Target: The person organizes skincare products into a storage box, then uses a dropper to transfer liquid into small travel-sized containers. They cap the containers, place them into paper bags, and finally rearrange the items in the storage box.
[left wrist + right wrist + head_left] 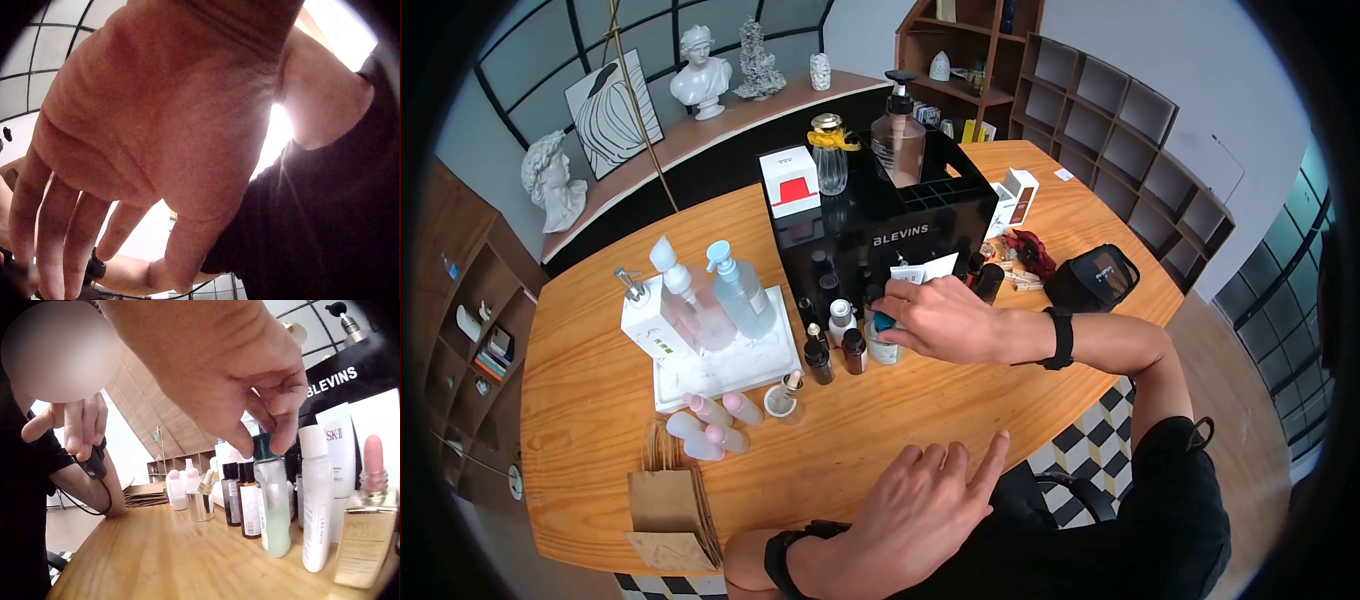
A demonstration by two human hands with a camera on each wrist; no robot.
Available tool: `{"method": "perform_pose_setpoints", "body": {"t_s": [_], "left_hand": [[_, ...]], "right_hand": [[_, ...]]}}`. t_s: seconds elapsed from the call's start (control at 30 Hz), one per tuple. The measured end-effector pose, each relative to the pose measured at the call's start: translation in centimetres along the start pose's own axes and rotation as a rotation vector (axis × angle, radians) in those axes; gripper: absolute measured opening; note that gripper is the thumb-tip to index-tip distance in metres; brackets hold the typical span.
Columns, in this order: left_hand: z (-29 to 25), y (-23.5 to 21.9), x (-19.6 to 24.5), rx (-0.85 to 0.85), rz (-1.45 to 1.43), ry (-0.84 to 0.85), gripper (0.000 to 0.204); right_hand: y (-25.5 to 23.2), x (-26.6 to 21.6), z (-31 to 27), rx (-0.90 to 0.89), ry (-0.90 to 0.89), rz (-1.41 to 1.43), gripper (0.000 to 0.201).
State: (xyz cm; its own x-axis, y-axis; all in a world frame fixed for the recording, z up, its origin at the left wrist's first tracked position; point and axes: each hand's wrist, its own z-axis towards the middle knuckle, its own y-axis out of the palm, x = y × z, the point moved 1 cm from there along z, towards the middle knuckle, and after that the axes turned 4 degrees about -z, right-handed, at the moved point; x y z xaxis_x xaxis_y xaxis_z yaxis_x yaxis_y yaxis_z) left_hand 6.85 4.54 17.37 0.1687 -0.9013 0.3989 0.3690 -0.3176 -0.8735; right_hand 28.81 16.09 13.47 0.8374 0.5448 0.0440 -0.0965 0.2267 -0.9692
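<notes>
My right hand (948,318) reaches down over the row of bottles in front of the black organizer box (830,245). Its thumb and fingers pinch the teal cap (263,445) of a clear bottle (274,512) with pale green liquid inside. That bottle is upright, its base close over the wood. A white tube (317,506) and a gold glass bottle (365,544) stand to one side of it, and small dark bottles (249,506) to the other. My left hand (925,505) holds nothing; it hovers near the table's front edge, palm down, fingers extended.
On the left of the table (840,440) a white tray (730,370) carries pump bottles. Pink-capped bottles (725,438), a small silver cup (781,400) and brown paper bags (668,505) lie nearer. A black pouch (1092,278) and small boxes (1018,195) sit at the right.
</notes>
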Motion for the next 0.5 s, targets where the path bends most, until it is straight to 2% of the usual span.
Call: {"method": "perform_pose_setpoints", "body": {"t_s": [0.1,0.17,0.3,0.33,0.4,0.43,0.5], "left_hand": [[0.0,0.2,0.1,-0.007,0.010,-0.009,0.067],[-0.1,0.3,0.1,-0.008,0.009,-0.008,0.067],[-0.2,0.6,-0.1,-0.007,-0.014,-0.009,0.067],[0.0,1.3,-0.3,-0.022,0.062,0.017,0.066],[0.0,1.7,-0.3,-0.039,0.139,0.045,0.065],[0.0,1.6,-0.3,-0.039,0.130,0.045,0.065],[0.0,1.6,-0.4,-0.038,0.122,0.049,0.064]], "right_hand": [[0.4,-0.1,-0.1,0.076,0.015,0.096,0.031],[-0.5,0.0,-0.2,0.189,0.005,0.172,0.028],[-7.2,0.4,1.3,0.407,0.071,0.234,0.030],[-8.5,0.9,1.6,0.438,0.129,0.349,0.031],[-11.1,2.1,2.9,0.537,0.138,0.323,0.034],[-11.7,3.3,3.9,0.606,0.086,0.252,0.035],[-13.1,4.3,5.7,0.646,0.122,0.183,0.036]]}}
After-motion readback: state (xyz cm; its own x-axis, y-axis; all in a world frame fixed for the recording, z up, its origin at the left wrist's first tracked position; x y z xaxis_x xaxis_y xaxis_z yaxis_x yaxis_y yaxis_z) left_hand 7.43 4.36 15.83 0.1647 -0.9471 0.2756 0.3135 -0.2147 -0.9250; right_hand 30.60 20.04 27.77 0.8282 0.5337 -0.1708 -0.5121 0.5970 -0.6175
